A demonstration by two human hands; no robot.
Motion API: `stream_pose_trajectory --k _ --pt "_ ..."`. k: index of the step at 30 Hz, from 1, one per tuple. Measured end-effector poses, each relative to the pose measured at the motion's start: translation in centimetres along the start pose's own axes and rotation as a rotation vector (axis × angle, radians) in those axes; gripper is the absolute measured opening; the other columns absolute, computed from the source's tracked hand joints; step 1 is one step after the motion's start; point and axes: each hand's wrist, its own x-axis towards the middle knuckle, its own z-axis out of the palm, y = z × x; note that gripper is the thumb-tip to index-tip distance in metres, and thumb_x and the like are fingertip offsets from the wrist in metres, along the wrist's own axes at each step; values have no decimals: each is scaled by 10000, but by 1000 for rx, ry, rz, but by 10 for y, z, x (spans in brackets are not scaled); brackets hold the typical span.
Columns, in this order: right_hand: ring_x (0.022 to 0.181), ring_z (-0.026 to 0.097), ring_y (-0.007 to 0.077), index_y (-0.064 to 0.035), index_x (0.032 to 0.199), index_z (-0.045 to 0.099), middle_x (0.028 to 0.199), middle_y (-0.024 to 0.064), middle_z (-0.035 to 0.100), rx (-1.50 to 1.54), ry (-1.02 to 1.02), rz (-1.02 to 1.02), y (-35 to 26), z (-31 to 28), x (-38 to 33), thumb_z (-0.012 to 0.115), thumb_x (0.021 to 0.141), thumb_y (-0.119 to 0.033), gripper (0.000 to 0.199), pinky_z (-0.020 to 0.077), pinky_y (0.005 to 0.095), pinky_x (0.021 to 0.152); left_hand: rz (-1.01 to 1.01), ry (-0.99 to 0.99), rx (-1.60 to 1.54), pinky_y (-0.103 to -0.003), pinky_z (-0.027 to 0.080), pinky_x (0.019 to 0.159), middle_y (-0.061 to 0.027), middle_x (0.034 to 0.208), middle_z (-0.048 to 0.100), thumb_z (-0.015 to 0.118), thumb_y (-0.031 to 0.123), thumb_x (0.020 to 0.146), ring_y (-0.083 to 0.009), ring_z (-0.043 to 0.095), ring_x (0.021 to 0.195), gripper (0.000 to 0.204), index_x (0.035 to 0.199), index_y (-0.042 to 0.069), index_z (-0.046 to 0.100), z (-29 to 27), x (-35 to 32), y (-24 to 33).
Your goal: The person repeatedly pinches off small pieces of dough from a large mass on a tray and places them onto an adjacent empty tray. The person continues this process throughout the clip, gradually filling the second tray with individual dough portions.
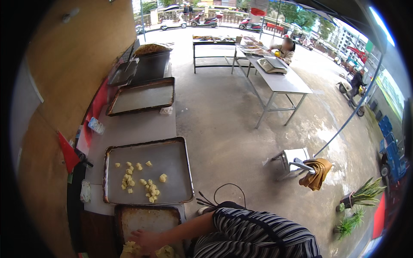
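Observation:
My right hand (146, 241) reaches in from the striped sleeve over a browned metal tray (148, 219) at the bottom of the view. Its fingers look stretched out and apart, resting at a pale yellow lump of dough (130, 249). Another dough lump (164, 252) lies by the wrist, cut off by the lower edge. Just beyond is a larger dark-rimmed baking tray (167, 172), where several small dough pieces (151, 189) lie in loose clusters. My left hand is out of view.
Farther along the counter (142, 125) lies another baking tray (144, 98). A metal table (284, 84) bears a scale (272, 65), with a person (286, 50) behind it. To the right stand a stool (290, 160) with a brown cloth (317, 173) and potted plants (359, 198).

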Motion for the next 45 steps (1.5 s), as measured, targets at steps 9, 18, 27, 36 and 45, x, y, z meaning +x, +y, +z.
stream_pose_trajectory --k 9,18,27,36,45 --pt "938 577 357 -24 1130 568 1057 167 569 219 -273 230 -24 6 -8 599 795 -155 361 492 398 831 -329 9 -530 -311 497 755 -83 1010 577 578 305 928 -164 575 886 336 1126 35 550 -5 -4 -5" --pt "871 594 160 -63 1021 659 965 48 643 953 -151 624 -14 -14 1 616 795 -147 244 483 298 757 230 -59 -55 -356 458 936 -178 1265 489 690 88 807 -244 539 1090 722 1417 15 312 -34 -8 -22" --pt "883 597 180 -50 1101 610 976 57 636 157 -28 -211 24 -12 13 540 902 -187 252 487 321 779 -461 309 -767 -305 478 812 -68 1187 525 633 318 890 -154 529 1006 496 1306 112 458 -28 -8 25" --pt "1267 422 310 -71 1244 548 1293 178 513 228 -438 126 -46 -23 15 389 983 -217 339 283 418 1079 -270 -466 -710 -340 324 1052 -62 1330 447 386 539 958 -189 415 1251 623 1393 93 366 23 -21 28" --pt "1331 318 399 -2 1294 475 1369 281 408 211 -192 112 -16 -28 34 433 888 -216 460 212 441 1129 -144 -590 -844 -392 204 1137 -105 1472 323 219 586 968 -251 299 1364 685 1454 107 275 20 -24 9"
